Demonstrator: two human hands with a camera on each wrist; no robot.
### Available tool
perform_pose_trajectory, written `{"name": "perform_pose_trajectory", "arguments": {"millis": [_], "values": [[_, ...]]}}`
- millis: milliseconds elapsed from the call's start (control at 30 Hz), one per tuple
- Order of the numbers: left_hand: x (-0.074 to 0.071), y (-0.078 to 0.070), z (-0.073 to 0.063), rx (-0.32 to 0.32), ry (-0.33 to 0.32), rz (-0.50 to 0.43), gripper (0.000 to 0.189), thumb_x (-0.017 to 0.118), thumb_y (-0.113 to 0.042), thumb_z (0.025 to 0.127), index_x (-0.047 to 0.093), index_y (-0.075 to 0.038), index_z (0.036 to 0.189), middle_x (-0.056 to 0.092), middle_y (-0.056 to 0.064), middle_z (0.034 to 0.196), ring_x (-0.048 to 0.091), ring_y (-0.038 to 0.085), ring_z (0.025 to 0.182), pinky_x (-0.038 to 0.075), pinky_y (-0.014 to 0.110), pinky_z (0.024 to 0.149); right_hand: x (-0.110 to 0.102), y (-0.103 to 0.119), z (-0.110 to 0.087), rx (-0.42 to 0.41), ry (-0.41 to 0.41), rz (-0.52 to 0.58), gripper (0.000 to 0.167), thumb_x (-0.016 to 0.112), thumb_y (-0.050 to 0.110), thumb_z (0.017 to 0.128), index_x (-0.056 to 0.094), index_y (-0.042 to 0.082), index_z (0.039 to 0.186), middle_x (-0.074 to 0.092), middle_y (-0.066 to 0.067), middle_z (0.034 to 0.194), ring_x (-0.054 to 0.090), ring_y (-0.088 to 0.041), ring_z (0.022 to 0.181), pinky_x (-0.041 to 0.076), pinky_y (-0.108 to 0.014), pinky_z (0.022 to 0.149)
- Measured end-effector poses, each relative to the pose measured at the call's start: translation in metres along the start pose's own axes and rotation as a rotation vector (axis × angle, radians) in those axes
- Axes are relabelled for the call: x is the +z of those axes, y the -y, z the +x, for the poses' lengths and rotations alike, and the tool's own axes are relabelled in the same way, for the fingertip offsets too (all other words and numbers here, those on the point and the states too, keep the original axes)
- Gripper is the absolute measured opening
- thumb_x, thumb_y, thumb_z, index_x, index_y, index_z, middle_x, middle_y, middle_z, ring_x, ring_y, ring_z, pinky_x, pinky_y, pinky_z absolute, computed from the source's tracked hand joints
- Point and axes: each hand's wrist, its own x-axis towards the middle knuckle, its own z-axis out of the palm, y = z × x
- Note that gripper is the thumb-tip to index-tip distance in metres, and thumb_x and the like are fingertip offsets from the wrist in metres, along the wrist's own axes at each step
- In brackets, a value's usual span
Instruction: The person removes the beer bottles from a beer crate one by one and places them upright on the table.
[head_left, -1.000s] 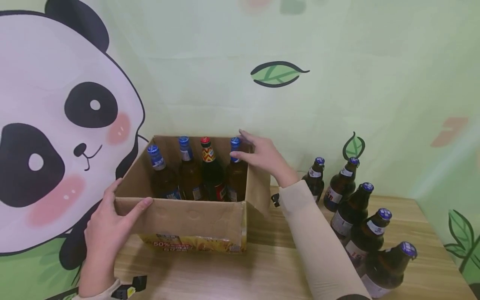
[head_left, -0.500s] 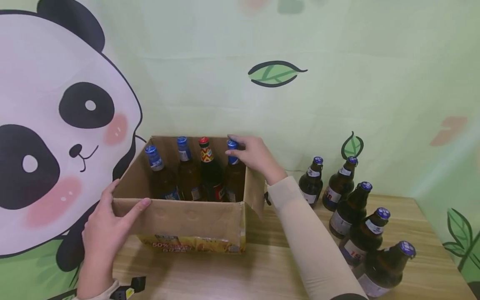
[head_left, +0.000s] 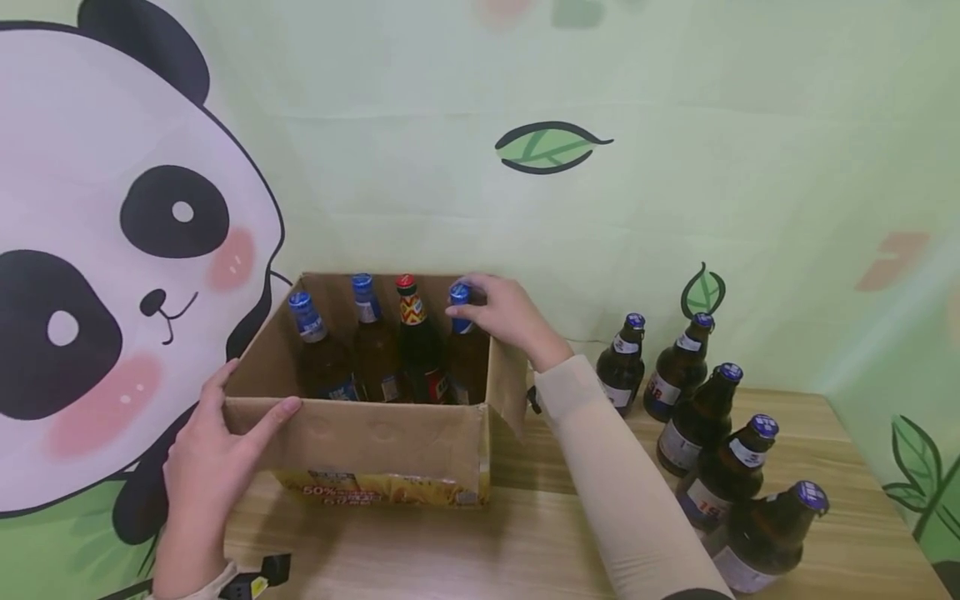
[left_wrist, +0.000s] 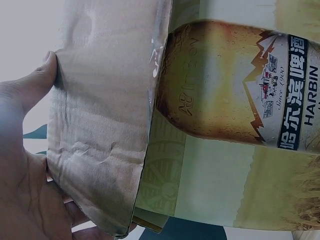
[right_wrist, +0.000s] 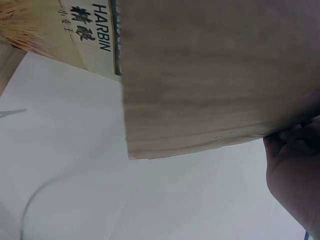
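Note:
An open cardboard box stands on the table, with several beer bottles upright inside. My left hand holds its near left corner, thumb over the front flap and fingers along the left side. In the left wrist view, the same hand grips the folded flap. Inside the box at the right, my right hand pinches the neck of a blue-capped beer bottle just below its cap. A red-capped bottle is beside it. Two more blue-capped bottles, one at the far left, stand farther left.
Several dark brown bottles with purple-blue caps, one in the middle, form a slanting row right of the box, close to my right forearm. The wooden table meets a green cloth backdrop behind. The box's side flap hangs outward.
My right hand has moved a little left, and its fingers have come in around the bottle's neck. That bottle's cap sits slightly lower and farther left. The left hand keeps its hold.

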Motion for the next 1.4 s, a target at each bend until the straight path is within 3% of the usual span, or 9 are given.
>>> {"name": "perform_pose_trajectory", "arguments": {"millis": [367, 800, 1067, 1300, 1400], "values": [[0.000, -0.002, 0.001, -0.007, 0.011, 0.000, 0.109, 0.064, -0.076, 0.080, 0.016, -0.024, 0.163, 0.036, 0.028, 0.155, 0.043, 0.056, 0.131, 0.032, 0.075, 0.098, -0.001, 0.006, -0.004, -0.026, 0.006, -0.092, 0.041, 0.065, 0.036, 0.099, 0.062, 0.009, 0.129, 0.066, -0.008, 0.118, 0.062, -0.023, 0.107, 0.052, -0.041, 0.094], [-0.001, -0.002, 0.002, -0.002, 0.025, 0.003, 0.109, 0.064, -0.076, 0.081, 0.015, -0.023, 0.163, 0.036, 0.029, 0.154, 0.043, 0.056, 0.130, 0.033, 0.075, 0.096, 0.004, 0.002, -0.004, -0.067, -0.046, -0.027, 0.036, 0.064, 0.034, 0.100, 0.062, 0.006, 0.123, 0.066, -0.005, 0.108, 0.062, -0.019, 0.094, 0.055, -0.034, 0.083], [-0.001, -0.002, 0.001, 0.000, 0.019, 0.004, 0.109, 0.064, -0.076, 0.081, 0.015, -0.024, 0.163, 0.036, 0.028, 0.155, 0.043, 0.056, 0.130, 0.033, 0.075, 0.096, 0.006, 0.000, -0.005, -0.109, -0.121, -0.025, 0.031, 0.064, 0.034, 0.100, 0.064, 0.007, 0.117, 0.066, -0.003, 0.097, 0.060, -0.019, 0.085, 0.052, -0.034, 0.075], [-0.002, -0.002, 0.001, 0.001, 0.017, 0.008, 0.110, 0.063, -0.077, 0.080, 0.015, -0.023, 0.163, 0.036, 0.029, 0.154, 0.043, 0.057, 0.129, 0.034, 0.075, 0.095, 0.009, 0.002, -0.010, -0.162, -0.201, 0.032, 0.034, 0.064, 0.032, 0.100, 0.063, 0.007, 0.123, 0.070, -0.003, 0.098, 0.061, -0.016, 0.071, 0.050, -0.031, 0.065], [-0.002, -0.001, 0.001, 0.006, 0.014, 0.009, 0.109, 0.063, -0.077, 0.080, 0.016, -0.023, 0.163, 0.037, 0.029, 0.154, 0.044, 0.057, 0.128, 0.035, 0.074, 0.094, 0.010, 0.008, -0.014, -0.173, -0.231, 0.098, 0.035, 0.063, 0.031, 0.101, 0.061, 0.005, 0.126, 0.070, -0.007, 0.102, 0.064, -0.016, 0.073, 0.054, -0.030, 0.066]]}}
